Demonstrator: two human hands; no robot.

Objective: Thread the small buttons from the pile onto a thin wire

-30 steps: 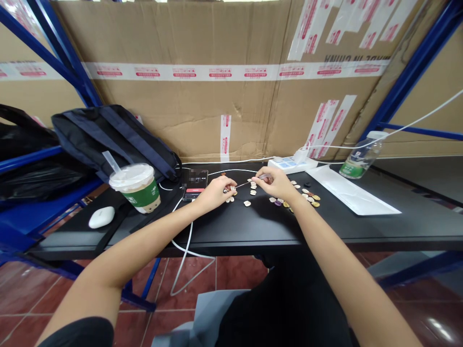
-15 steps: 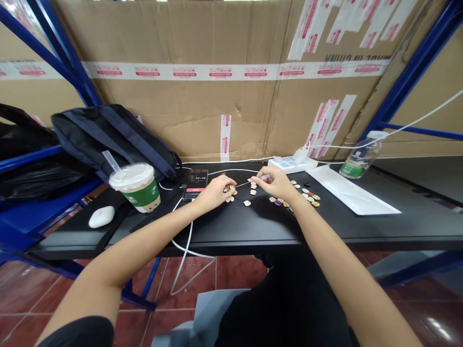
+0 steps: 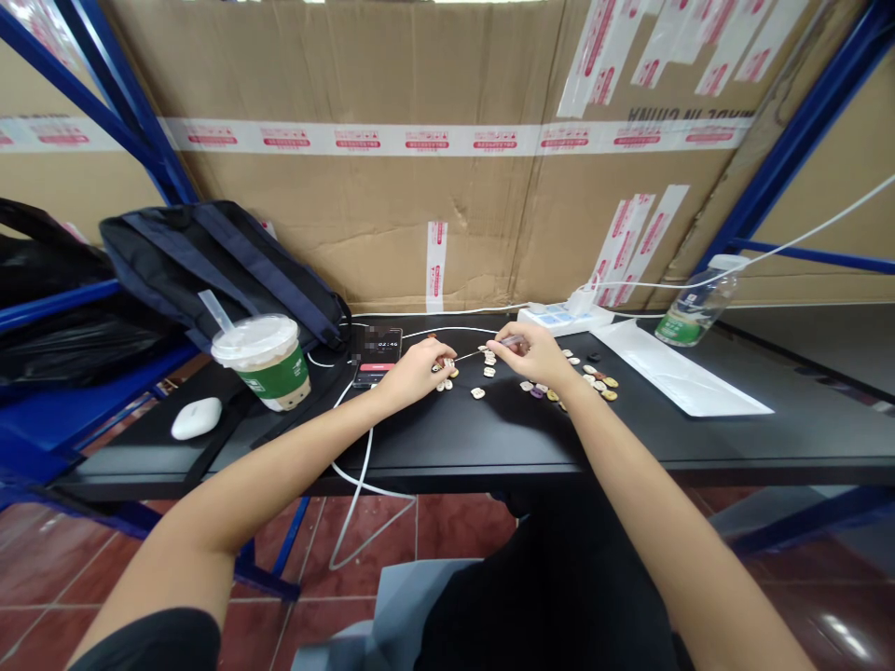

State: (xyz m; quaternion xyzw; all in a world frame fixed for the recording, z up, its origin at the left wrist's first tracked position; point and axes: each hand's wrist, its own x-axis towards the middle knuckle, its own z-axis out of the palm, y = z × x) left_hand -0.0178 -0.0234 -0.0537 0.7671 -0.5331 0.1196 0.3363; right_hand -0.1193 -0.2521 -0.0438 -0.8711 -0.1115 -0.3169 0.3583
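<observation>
My right hand [image 3: 530, 354] is closed on the handle of a thin tool [image 3: 514, 343], whose narrow metal shaft points left toward my other hand. My left hand [image 3: 423, 368] has its fingers pinched over small pale buttons [image 3: 447, 383]; what lies between the fingertips is too small to name. Several pale buttons [image 3: 488, 372] lie between the hands, and one [image 3: 477, 393] sits apart, nearer the front edge. Beside my right wrist is a spread of white, yellow, brown and purple buttons [image 3: 599, 385].
On the black table [image 3: 461, 443], a phone [image 3: 378, 352], lidded cup [image 3: 269, 363], white case [image 3: 197, 418] and backpack [image 3: 224, 261] stand left. A power strip [image 3: 552, 318], white packet [image 3: 678, 368] and bottle [image 3: 699, 303] are right. A white cable [image 3: 364, 466] hangs over the front edge.
The tool's handle has turned slightly in my right hand. My left hand has hardly moved, and the buttons lie as before.
</observation>
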